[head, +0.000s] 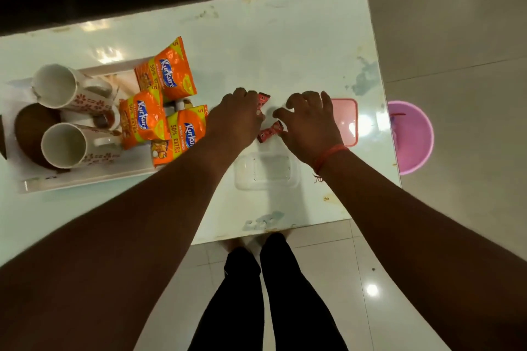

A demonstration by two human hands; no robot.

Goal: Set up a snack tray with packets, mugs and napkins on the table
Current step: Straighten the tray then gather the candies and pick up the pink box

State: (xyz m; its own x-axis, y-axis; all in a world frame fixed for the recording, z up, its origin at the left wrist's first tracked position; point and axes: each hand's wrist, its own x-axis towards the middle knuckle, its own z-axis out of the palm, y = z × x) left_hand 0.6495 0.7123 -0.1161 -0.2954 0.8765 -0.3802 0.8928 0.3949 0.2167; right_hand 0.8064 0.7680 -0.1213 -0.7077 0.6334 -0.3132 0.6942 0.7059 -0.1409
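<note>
A white tray (85, 181) at the left of the table holds two white mugs with red flower prints, one at the back (57, 85) and one in front (64, 145), both lying on their sides. Beside them are a brown bowl (28, 128) and three orange snack packets (168, 71). My left hand (239, 115) is curled over a small red sachet (263, 100) on the table. A second red sachet (269, 132) lies just in front, and my right hand (310, 122) touches it with spread fingertips. No napkins can be made out.
A clear plastic container (266, 171) sits open near the table's front edge, under my wrists. Its pink lid (346, 120) lies to the right. A pink bucket (413, 137) stands on the floor past the white table's (285, 45) right edge.
</note>
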